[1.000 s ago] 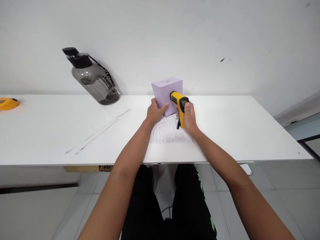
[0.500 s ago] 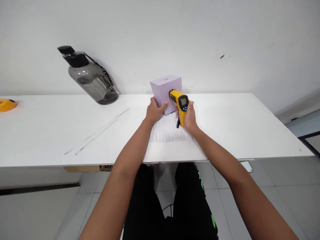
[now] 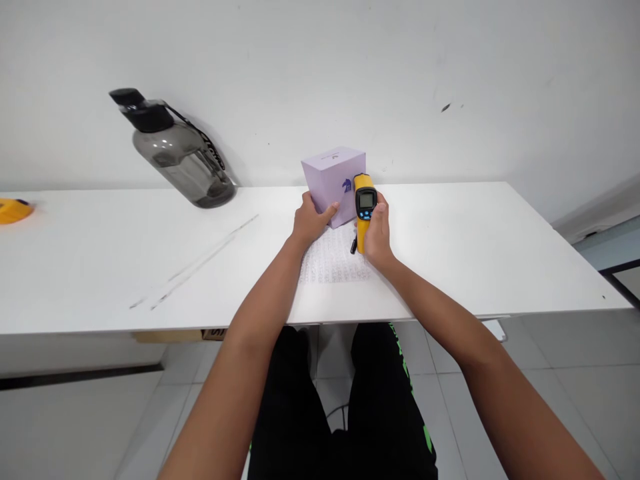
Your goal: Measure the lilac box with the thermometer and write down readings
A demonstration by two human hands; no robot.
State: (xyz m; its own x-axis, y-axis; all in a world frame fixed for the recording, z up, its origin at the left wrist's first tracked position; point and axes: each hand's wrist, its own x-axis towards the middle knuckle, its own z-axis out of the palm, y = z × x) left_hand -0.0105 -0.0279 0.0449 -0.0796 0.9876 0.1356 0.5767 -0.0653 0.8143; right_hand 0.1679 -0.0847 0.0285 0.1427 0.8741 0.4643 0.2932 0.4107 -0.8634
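A light purple box [image 3: 325, 190] with a dark blue horse-head mark stands near the back of the white table. My left hand [image 3: 313, 217] grips its lower left part, thumb across the front edge. In my right hand [image 3: 380, 233] is a yellow and black infrared thermometer [image 3: 365, 207], held upright by its handle, with the small screen facing me. Its front end is close to the box's right face; whether they touch I cannot tell. A sheet of bubble wrap [image 3: 333, 257] lies under and in front of the box. Beside the thermometer's handle shows a small black object [image 3: 354, 247].
A grey transparent water bottle [image 3: 183, 157] with a black cap stands at the back left. At the far left edge lies an orange-yellow object [image 3: 13, 210], partly cut off. The white table [image 3: 475, 253] ends at a wall behind. Dark scuffs mark its left half.
The thermometer has turned and shifted slightly right along the box face, uncovering the blue horse-head mark. My left hand keeps its grip on the box.
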